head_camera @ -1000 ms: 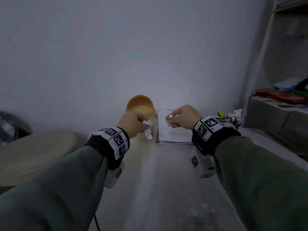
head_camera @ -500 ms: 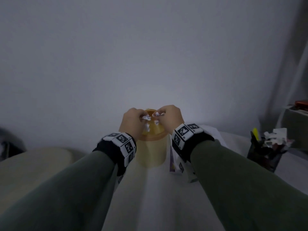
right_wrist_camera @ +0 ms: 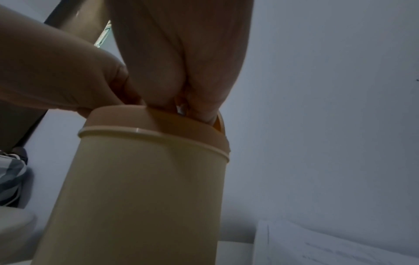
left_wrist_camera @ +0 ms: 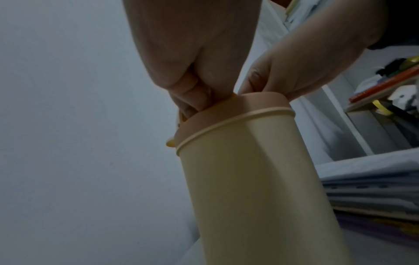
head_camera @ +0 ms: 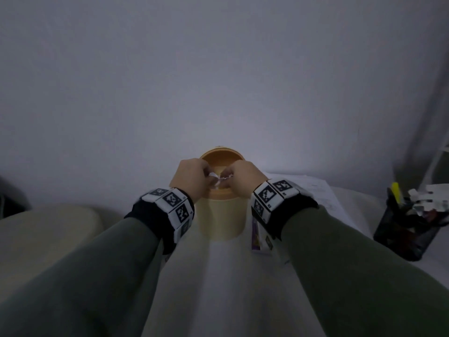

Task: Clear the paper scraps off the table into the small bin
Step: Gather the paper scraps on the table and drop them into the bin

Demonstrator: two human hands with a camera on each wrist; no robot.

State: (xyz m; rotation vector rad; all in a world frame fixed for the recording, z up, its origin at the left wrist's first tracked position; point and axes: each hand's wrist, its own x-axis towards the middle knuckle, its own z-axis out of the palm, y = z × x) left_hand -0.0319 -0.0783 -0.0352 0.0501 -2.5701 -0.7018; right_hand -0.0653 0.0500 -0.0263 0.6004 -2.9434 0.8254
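Note:
A small cream bin [head_camera: 222, 217] with an orange swing lid [head_camera: 222, 158] stands on the table [head_camera: 218, 276] against the wall. Both hands hover over its top, fingers curled downward. My left hand [head_camera: 192, 177] pinches a white paper scrap [head_camera: 213, 176]. My right hand [head_camera: 243, 177] pinches another white scrap [head_camera: 227, 178]. In the left wrist view my left hand [left_wrist_camera: 197, 93] pushes its fingertips into the lid opening of the bin [left_wrist_camera: 260, 188]. In the right wrist view my right hand [right_wrist_camera: 192, 89] has a scrap [right_wrist_camera: 180, 108] between its fingers at the bin [right_wrist_camera: 140, 188] lid's edge.
A stack of papers and books [head_camera: 313, 190] lies right of the bin. A black pen holder [head_camera: 408, 229] stuffed with items stands at the far right. A cream round seat [head_camera: 46, 229] sits to the left. A shelf [left_wrist_camera: 385, 93] is behind on the right.
Both hands carried their scraps from the paper stack to the bin's top. Over the last half second they stayed over the lid, fingers pressing lower into the opening.

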